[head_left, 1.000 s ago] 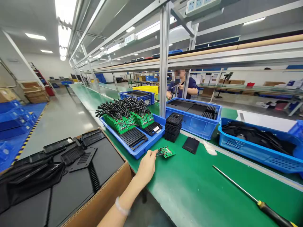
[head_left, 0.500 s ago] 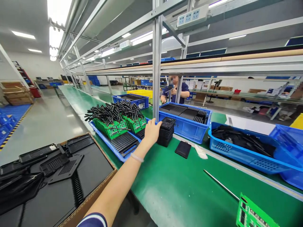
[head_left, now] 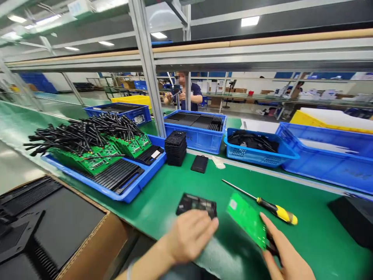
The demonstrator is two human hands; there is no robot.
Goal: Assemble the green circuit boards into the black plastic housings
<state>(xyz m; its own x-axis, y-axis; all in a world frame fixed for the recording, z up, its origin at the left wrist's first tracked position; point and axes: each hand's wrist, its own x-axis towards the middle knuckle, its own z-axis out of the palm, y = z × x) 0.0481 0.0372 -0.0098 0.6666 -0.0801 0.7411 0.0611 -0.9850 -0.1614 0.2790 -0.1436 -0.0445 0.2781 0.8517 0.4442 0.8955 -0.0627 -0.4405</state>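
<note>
I see the right hand (head_left: 287, 249) pinching a board (head_left: 247, 219) by its lower right edge, thumb on one side and fingers on the other — the board is tilted and slightly blurred, over the green surface (head_left: 316, 216) near its front edge. The left hand (head_left: 189, 235) has its fingers close together over the near edge of a black case (head_left: 196, 204). Its thumb is out of my sight, so I cannot tell whether it grips the case or only touches it. Case and board are apart, the case to the left.

Just behind the board lies a screwdriver (head_left: 271, 208), tip toward the back edge of the surface and handle toward the right. Along that back edge I make out a stack (head_left: 175, 149) of black cases, then a flat panel (head_left: 199, 163), a white scrap (head_left: 218, 162) and a blue basket (head_left: 256, 159) of dark parts. Toward the left, a blue tray (head_left: 136, 192) carries cabled boards (head_left: 100, 159) — with slotted slabs (head_left: 118, 173) at its front corner.
</note>
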